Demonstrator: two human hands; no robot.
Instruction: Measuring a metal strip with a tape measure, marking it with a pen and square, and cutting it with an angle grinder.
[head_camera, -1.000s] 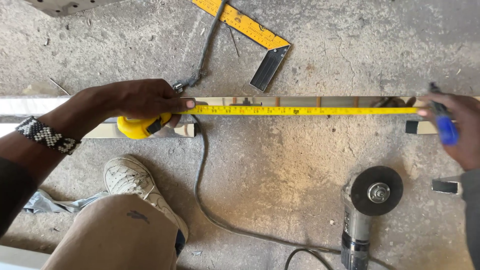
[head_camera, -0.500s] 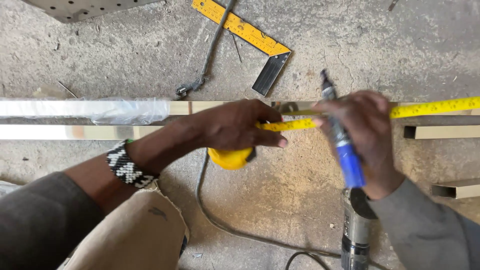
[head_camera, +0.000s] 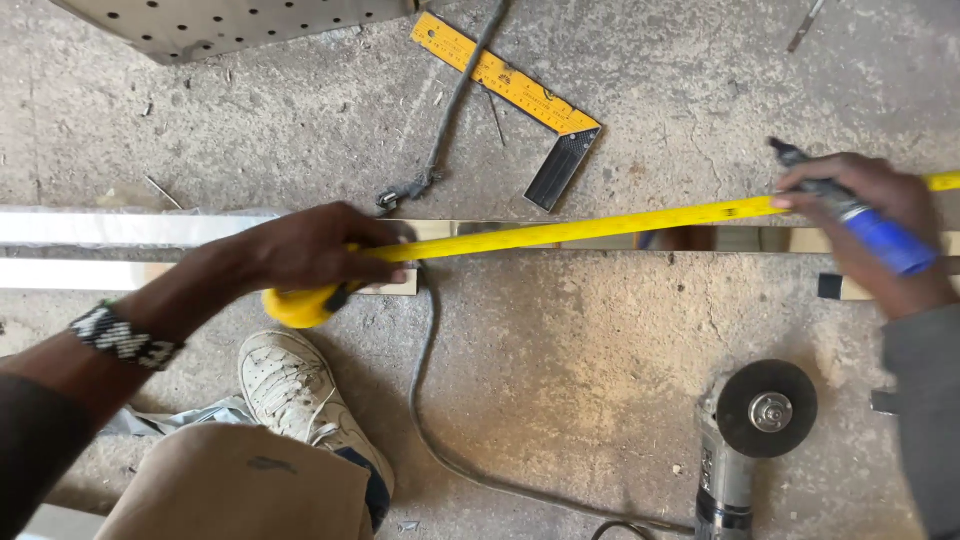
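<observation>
My left hand (head_camera: 305, 248) grips a yellow tape measure case (head_camera: 296, 305) and presses it onto a shiny square metal tube (head_camera: 600, 237) lying across the concrete floor. The yellow tape blade (head_camera: 600, 226) runs rightward, slightly raised above the tube. My right hand (head_camera: 875, 225) holds a blue marker (head_camera: 870, 225) with a black tip and pinches the tape's blade near the right edge. A second shorter tube (head_camera: 200, 275) lies just in front on the left.
An angle grinder (head_camera: 745, 440) with its disc up lies at lower right, its cable (head_camera: 440, 420) curving across the floor. A yellow-bladed try square (head_camera: 520, 95) lies behind the tube. My white shoe (head_camera: 300, 395) and knee are at lower left. A perforated metal sheet (head_camera: 230, 25) is top left.
My left hand with the tape case has slid back left along the tube. My right hand with the marker has moved right, stretching out the tape's blade again.
</observation>
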